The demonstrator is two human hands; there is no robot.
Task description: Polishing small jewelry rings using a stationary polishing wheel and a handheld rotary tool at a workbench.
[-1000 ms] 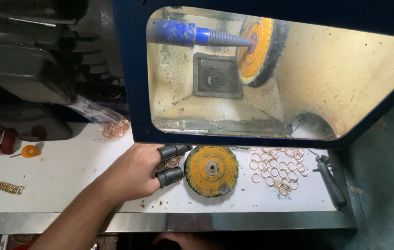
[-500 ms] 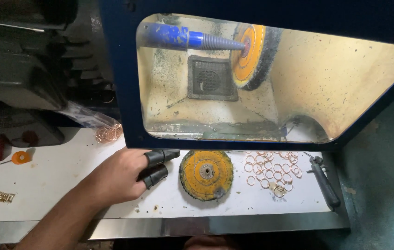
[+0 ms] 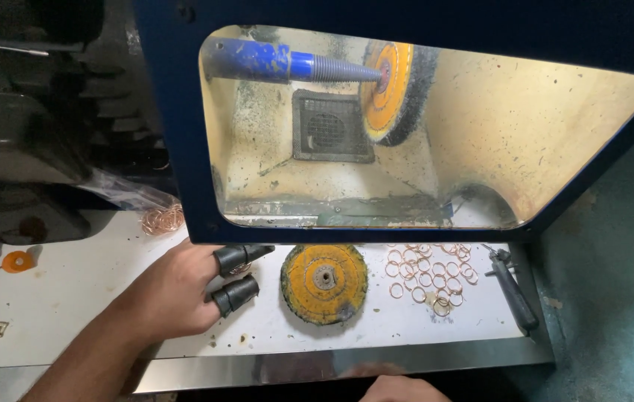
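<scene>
Since a second ago, left hand (image 3: 175, 294) stays put left of the buff (image 3: 324, 283), its grip open, empty. Black finger guards (image 3: 236, 275) presumably shield fingertips. Right hand (image 3: 399, 388) barely shows; grip unclear.

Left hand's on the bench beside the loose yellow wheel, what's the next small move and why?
Probably slide the left hand slightly right to the loose wheel. Its capped fingertips already point at the wheel with a small gap between, and hold nothing. The right hand sits low at the frame edge, away from it.
</scene>
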